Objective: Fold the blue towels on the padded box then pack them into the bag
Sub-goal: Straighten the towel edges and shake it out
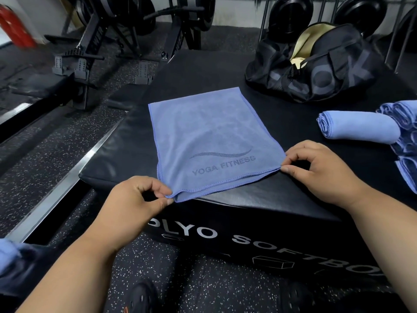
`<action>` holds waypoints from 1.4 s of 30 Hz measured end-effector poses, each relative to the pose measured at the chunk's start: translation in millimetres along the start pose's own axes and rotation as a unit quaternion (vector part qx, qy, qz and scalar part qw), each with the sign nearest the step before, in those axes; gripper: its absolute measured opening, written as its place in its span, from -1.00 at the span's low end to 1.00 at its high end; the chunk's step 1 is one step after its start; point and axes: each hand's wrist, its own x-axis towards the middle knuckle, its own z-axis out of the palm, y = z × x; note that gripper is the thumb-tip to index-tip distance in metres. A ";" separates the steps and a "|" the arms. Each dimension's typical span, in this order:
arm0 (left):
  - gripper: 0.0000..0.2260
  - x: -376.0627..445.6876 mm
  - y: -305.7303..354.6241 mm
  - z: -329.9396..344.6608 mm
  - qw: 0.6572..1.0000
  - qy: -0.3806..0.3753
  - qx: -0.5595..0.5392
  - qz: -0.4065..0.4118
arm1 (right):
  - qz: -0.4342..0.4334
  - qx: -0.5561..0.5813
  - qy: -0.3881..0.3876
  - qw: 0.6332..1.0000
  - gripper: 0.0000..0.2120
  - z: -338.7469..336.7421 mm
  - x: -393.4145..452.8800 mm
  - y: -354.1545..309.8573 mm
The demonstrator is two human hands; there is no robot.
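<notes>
The blue towel (209, 141) is lying flat on the padded box (126, 141), printed side up, its near edge sitting right at the box's front corner. The left hand (133, 206) is pinching the near-left corner between thumb and forefinger, and the right hand (325, 170) is pinching the near-right corner the same way, the other fingers curling loosely. The towel looks already doubled, since 2 layers are showing at the near hem. To do this fold well, both corners are probably needing to rise together and travel evenly toward the far edge, so the hems meet square; a lagging side would be skewing the fold. Keeping light tension between the 2 pinches should be stopping the middle from sagging or bunching. A rolled towel (358, 128) is resting to the right, touching a stack of folded ones (406, 136) at the frame's edge, and the bag (316, 66) is standing open at the far right of the box, well apart from the hands, waiting for packing.
</notes>
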 end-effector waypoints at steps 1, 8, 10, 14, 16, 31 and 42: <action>-0.72 0.7 -1.2 0.2 1.000 -0.001 0.008 0.009 | -0.001 0.000 0.000 1.000 -0.88 0.4 0.1 0.1; -0.70 1.5 -7.5 3.5 0.994 -0.008 0.059 0.092 | -0.001 0.007 0.002 1.000 -0.88 0.0 0.6 0.0; -0.68 1.8 -8.5 3.6 0.992 -0.009 0.070 0.104 | 0.002 0.008 0.002 1.000 -0.88 -0.2 0.4 -0.3; -0.64 3.6 -10.9 4.0 0.986 -0.002 0.100 0.132 | 0.001 0.007 0.002 1.000 -0.88 -0.2 -0.1 -1.1; -0.62 4.1 -10.2 5.5 0.982 0.007 0.112 0.149 | 0.001 0.007 0.002 1.000 -0.89 -0.5 -0.2 -1.0; -0.48 4.4 3.0 0.0 0.991 0.031 0.052 0.123 | 0.004 0.007 0.006 1.000 -0.86 0.0 -0.1 -3.7; -0.62 -1.9 1.4 -6.0 0.991 0.015 0.077 0.109 | 0.002 0.012 0.014 1.000 -0.83 0.8 -0.1 -4.1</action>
